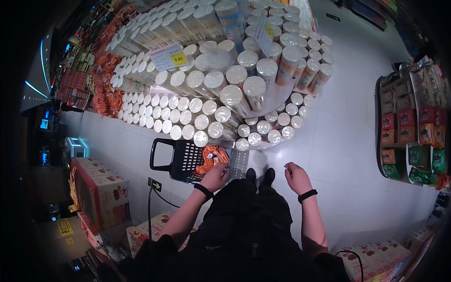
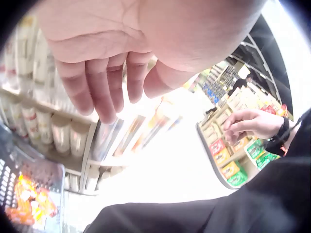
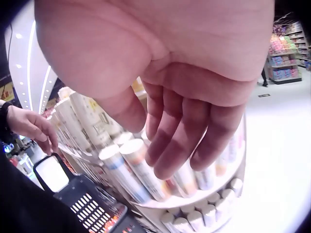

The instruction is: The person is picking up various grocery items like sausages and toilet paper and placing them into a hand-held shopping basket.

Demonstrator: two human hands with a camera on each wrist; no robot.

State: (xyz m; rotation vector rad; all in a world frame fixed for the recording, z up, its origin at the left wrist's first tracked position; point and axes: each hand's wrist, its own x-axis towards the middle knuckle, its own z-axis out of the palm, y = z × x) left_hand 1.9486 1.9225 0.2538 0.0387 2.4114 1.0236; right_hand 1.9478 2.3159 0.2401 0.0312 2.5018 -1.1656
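My left hand (image 1: pixel 215 177) hangs beside a black shopping basket (image 1: pixel 176 157), overlapping its near edge in the head view. Its fingers are loosely bent and hold nothing. Inside the basket lie orange packets (image 1: pixel 212 156). On the other side of my body, my right hand (image 1: pixel 297 178) hangs over the pale floor with relaxed fingers and nothing in them. The right wrist view shows the bent fingers (image 3: pixel 167 131) against a display of tall cylindrical packs (image 3: pixel 141 165). Both wrists wear black bands.
Ahead stands a tiered, rounded display of white-ended cylindrical packs (image 1: pixel 244 91) with a price sign (image 1: pixel 169 57). A shelf of red, orange and green packages (image 1: pixel 408 122) is at right. Stacked cartons (image 1: pixel 101 192) stand at left, others (image 1: pixel 376 258) at lower right.
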